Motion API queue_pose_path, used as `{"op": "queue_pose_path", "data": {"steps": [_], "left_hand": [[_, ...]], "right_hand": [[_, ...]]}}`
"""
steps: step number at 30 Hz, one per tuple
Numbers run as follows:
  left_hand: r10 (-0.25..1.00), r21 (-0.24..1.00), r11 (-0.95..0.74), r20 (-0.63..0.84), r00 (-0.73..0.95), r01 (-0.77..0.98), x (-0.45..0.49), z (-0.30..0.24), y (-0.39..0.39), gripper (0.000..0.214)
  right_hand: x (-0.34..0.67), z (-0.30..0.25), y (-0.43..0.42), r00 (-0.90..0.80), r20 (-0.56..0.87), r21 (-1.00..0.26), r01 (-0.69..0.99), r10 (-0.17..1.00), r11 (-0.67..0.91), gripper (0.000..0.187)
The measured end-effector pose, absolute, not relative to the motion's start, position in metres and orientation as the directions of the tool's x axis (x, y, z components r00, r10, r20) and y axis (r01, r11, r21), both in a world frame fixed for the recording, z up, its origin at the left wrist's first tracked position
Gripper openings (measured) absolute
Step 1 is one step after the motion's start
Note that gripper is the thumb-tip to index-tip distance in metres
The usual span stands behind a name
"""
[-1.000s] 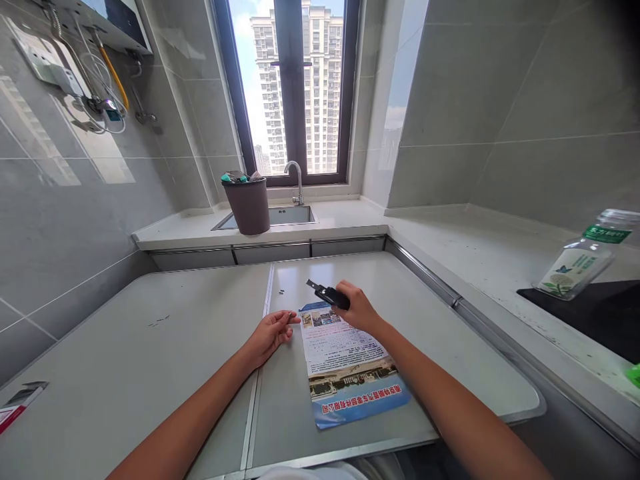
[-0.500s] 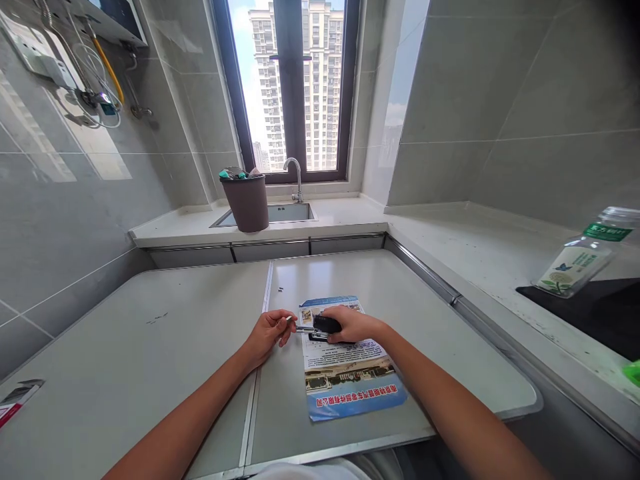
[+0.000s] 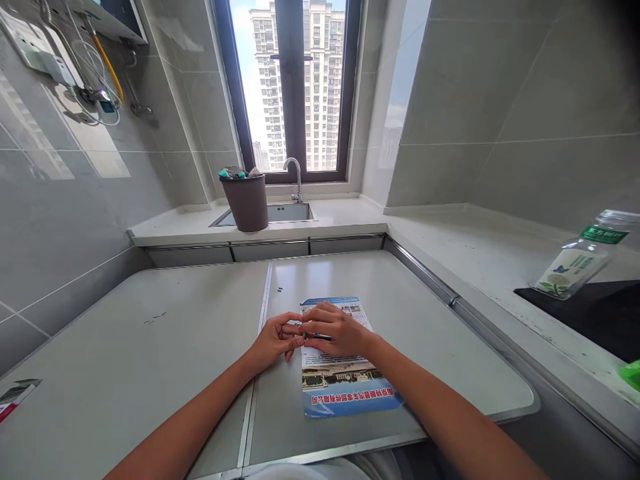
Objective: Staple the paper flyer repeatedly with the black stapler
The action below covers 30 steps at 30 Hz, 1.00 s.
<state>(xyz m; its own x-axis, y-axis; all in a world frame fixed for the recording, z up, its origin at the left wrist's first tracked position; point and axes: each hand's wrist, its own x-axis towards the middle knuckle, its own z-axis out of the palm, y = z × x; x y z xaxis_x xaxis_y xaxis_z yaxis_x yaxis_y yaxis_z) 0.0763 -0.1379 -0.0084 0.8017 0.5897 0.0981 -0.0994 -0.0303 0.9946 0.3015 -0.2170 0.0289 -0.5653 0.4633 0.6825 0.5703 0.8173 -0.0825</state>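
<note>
Stapler (image 3: 324,337) over leaflet (image 3: 345,401)

Right grip (image 3: 339,329): closed round the stapler, which we see only as a dark edge beneath the fingers, over the leaflet's upper half.
Left grip (image 3: 275,341): fingers bent, tips meeting those of the right grip at the stapler's left end; we cannot tell whether it holds anything.
Leaflet: flat on the pale surface (image 3: 430,333), right of the seam (image 3: 249,413); blue at both ends, red lettering nearest us.
Also listed: small dark bits (image 3: 280,289) beyond the left grip; thin slivers (image 3: 155,318) farther left; on the raised surface (image 3: 450,233), a brown bin (image 3: 245,203) by the sink (image 3: 291,213).
</note>
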Motion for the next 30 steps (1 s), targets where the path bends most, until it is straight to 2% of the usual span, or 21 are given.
{"op": "queue_pose_path", "data": {"steps": [4, 6, 9, 12, 15, 18, 20, 24, 26, 30], "left_hand": [[0.590, 0.993, -0.028, 0.108, 0.800, -0.114, 0.076, -0.005, -0.140, 0.049], [0.595, 0.994, -0.013, 0.097, 0.798, -0.111, 0.076, -0.003, -0.141, 0.049], [0.608, 0.989, -0.017, 0.129, 0.784, -0.150, 0.074, -0.002, -0.140, 0.050], [0.616, 0.976, -0.062, 0.203, 0.761, -0.210, 0.072, 0.000, -0.138, 0.056], [0.621, 0.973, -0.113, 0.226, 0.751, -0.199, 0.069, 0.004, -0.135, 0.054], [0.620, 0.976, -0.136, 0.216, 0.754, -0.168, 0.067, 0.006, -0.134, 0.048], [0.622, 0.978, -0.146, 0.209, 0.754, -0.151, 0.067, 0.007, -0.134, 0.044], [0.613, 0.979, -0.165, 0.195, 0.766, -0.118, 0.068, 0.007, -0.134, 0.041], [0.616, 0.979, -0.175, 0.192, 0.764, -0.105, 0.068, 0.006, -0.134, 0.039], [0.653, 0.982, -0.174, 0.173, 0.737, -0.077, 0.068, 0.003, -0.129, 0.039]], "right_hand": [[0.295, 0.027, -0.220, -0.633, 0.645, 0.056, 0.598, 0.428, 0.799, 0.021], [0.294, 0.025, -0.222, -0.642, 0.610, 0.053, 0.618, 0.465, 0.784, 0.023], [0.294, 0.024, -0.222, -0.583, 0.588, -0.064, 0.658, 0.561, 0.750, 0.028], [0.310, 0.029, -0.217, -0.348, 0.716, -0.232, 0.699, 0.605, 0.676, 0.028], [0.352, 0.036, -0.209, 0.077, 0.808, -0.410, 0.785, 0.584, 0.465, 0.026], [0.406, 0.033, -0.201, 0.332, 0.733, -0.527, 0.829, 0.594, 0.188, 0.033], [0.438, 0.022, -0.196, 0.401, 0.668, -0.535, 0.844, 0.627, 0.031, 0.027], [0.471, -0.009, -0.186, 0.502, 0.435, -0.504, 0.824, 0.748, -0.260, 0.022], [0.475, -0.021, -0.180, 0.522, 0.368, -0.486, 0.814, 0.770, -0.319, 0.024], [0.477, -0.034, -0.172, 0.554, 0.329, -0.471, 0.798, 0.765, -0.375, 0.024]]}}
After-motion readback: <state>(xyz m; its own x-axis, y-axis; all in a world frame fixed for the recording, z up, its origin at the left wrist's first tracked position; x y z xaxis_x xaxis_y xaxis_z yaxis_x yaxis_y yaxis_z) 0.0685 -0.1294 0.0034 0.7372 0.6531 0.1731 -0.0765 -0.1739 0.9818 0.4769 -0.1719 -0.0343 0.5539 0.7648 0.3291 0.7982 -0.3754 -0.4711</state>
